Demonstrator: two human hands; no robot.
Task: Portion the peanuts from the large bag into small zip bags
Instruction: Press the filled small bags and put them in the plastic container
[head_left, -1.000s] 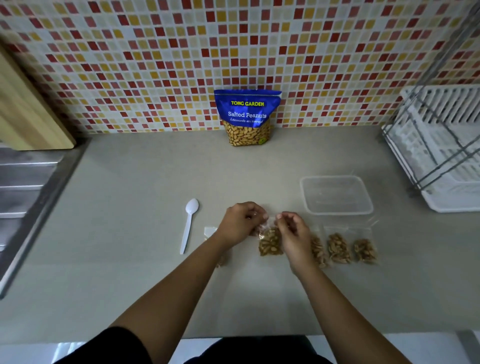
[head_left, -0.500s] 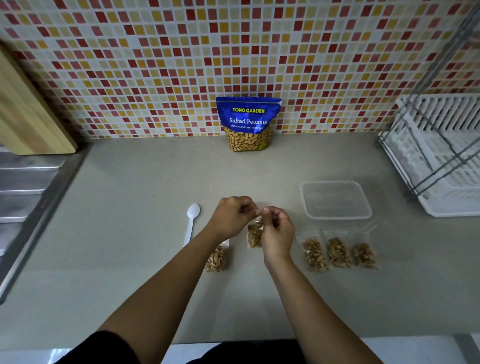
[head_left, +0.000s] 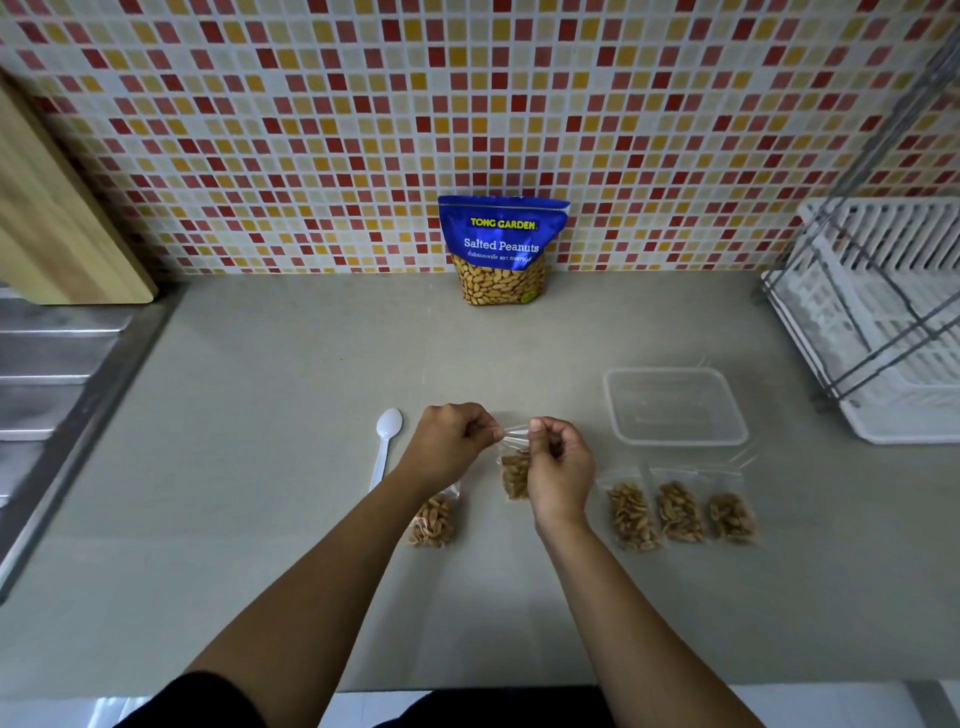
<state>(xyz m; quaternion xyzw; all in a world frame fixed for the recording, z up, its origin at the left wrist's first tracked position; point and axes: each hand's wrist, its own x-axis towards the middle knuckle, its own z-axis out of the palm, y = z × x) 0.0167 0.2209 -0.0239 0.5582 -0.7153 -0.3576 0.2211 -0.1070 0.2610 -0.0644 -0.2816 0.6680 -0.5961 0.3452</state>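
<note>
Peanuts (head_left: 515, 475) fill the bottom of a small zip bag (head_left: 511, 435), which is held by its clear top strip between both hands. The left hand (head_left: 449, 441) pinches the strip's left end with curled fingers. The right hand (head_left: 558, 467) pinches the right end, its palm covering the bag's right side. Both forearms reach in from below.

Another filled zip bag (head_left: 434, 519) lies on the grey countertop (head_left: 260, 467), partly under the left wrist. Three more filled bags (head_left: 678, 512) lie in a row to the right, with a clear plastic container (head_left: 672, 408) behind them. A white plastic spoon (head_left: 387, 441) lies left of the left hand. The blue Salted Peanuts bag (head_left: 501, 249) stands against the mosaic tile wall (head_left: 311, 130). A white dish rack (head_left: 883, 322) is on the right, and a wooden board (head_left: 57, 218) and a steel drainboard (head_left: 47, 364) are on the left.
</note>
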